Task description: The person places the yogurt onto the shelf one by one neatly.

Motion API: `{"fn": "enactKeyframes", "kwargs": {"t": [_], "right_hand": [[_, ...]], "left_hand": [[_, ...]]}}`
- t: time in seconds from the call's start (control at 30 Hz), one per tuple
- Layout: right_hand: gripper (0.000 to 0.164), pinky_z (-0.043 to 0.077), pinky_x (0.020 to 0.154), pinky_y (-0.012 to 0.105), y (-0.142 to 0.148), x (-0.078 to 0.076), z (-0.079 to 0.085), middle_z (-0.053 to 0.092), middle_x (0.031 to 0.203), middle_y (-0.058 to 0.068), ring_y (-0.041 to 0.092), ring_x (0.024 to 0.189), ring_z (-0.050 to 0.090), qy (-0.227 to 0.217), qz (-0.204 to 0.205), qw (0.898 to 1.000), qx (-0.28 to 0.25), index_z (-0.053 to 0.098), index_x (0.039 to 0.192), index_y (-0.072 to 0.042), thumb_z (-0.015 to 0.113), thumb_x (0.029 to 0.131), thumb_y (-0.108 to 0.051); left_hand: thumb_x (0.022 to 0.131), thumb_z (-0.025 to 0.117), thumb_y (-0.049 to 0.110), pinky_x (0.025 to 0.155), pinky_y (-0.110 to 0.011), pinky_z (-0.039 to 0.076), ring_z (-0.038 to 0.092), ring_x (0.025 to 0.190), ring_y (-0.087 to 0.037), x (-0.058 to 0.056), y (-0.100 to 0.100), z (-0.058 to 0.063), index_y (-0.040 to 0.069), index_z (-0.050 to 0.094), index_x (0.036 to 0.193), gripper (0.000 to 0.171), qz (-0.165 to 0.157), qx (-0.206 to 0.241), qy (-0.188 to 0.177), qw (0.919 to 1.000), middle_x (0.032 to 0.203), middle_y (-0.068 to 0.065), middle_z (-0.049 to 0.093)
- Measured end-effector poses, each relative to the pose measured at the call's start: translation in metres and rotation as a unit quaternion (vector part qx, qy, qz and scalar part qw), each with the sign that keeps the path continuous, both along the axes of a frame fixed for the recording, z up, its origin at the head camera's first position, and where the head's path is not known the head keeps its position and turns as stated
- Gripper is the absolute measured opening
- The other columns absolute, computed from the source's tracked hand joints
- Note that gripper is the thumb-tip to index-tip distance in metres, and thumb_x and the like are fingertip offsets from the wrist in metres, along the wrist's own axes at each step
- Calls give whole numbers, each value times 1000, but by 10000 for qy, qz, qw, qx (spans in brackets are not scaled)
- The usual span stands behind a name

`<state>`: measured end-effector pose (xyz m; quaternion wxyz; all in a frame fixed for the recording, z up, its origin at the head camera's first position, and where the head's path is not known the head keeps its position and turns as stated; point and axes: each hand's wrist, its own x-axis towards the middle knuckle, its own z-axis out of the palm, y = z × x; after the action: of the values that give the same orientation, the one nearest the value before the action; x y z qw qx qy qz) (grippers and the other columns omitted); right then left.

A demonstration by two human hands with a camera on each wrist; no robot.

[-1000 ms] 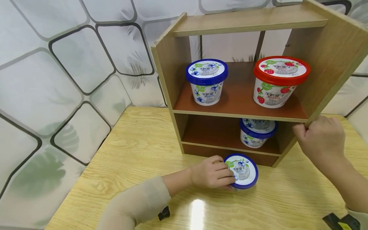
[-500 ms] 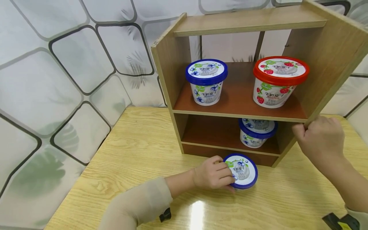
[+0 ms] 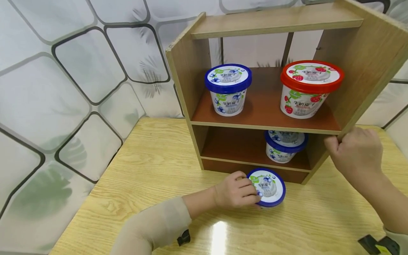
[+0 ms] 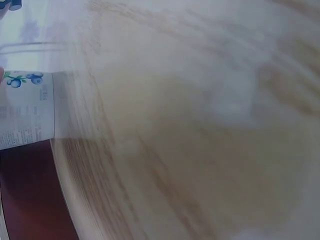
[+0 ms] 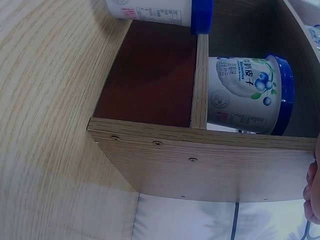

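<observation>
My left hand [image 3: 239, 191] curls its fingers over the left side of a blue-lidded blueberry tub [image 3: 271, 187] standing on the table in front of the small wooden shelf unit [image 3: 264, 125]. In the left wrist view, part of this tub's white wall [image 4: 30, 112] shows at the left edge. With curled fingers, my right hand [image 3: 358, 152] grips the front edge of the unit's right side panel. Behind the held tub, another blue-lidded tub [image 3: 282, 152] sits on the lower shelf, near that panel.
On the middle shelf stand a blue-lidded tub [image 3: 228, 101] at the left and a red-lidded strawberry tub [image 3: 302, 102] at the right. The wooden table [image 3: 153, 159] reaches back to a patterned fabric backdrop [image 3: 92, 67]. Screws [image 5: 157, 143] dot the outer side panel.
</observation>
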<state>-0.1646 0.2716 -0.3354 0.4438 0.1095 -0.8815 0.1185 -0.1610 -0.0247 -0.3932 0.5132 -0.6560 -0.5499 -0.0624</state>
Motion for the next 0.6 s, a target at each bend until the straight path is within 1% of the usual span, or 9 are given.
{"fn": "enactKeyframes", "kwargs": {"t": [0.13, 0.23, 0.4, 0.6], "right_hand": [[40, 19, 45, 38, 0, 0, 0, 28, 41, 9, 28, 41, 26, 19, 3, 10000, 5, 29, 47, -9, 31, 82, -27], [40, 19, 45, 38, -1, 0, 1, 29, 41, 9, 28, 41, 26, 4, -2, 10000, 22, 29, 47, -9, 31, 82, -27], [40, 20, 45, 39, 0, 0, 1, 29, 41, 9, 29, 41, 26, 3, 3, 10000, 30, 28, 46, -9, 31, 82, -27], [40, 18, 44, 39, 0, 1, 0, 28, 41, 9, 29, 39, 25, 106, 6, 9999, -28, 27, 46, -9, 32, 81, -27]], "left_hand": [[72, 71, 55, 64, -22, 46, 59, 66, -4, -2, -1, -1, 22, 64, 75, 34, -88, 47, -34, 9999, 73, 13, 66], [73, 71, 55, 64, -22, 46, 59, 66, -4, -2, -2, -1, 21, 64, 75, 34, -131, 53, -65, 9999, 73, 13, 66], [73, 73, 52, 64, -21, 47, 59, 66, -4, -3, -6, -1, 20, 65, 76, 33, -121, 60, -90, 9999, 72, 12, 65], [71, 75, 50, 62, -20, 46, 59, 65, -4, -4, -12, -2, 20, 66, 76, 32, -132, 77, -56, 9999, 72, 12, 66]]}}
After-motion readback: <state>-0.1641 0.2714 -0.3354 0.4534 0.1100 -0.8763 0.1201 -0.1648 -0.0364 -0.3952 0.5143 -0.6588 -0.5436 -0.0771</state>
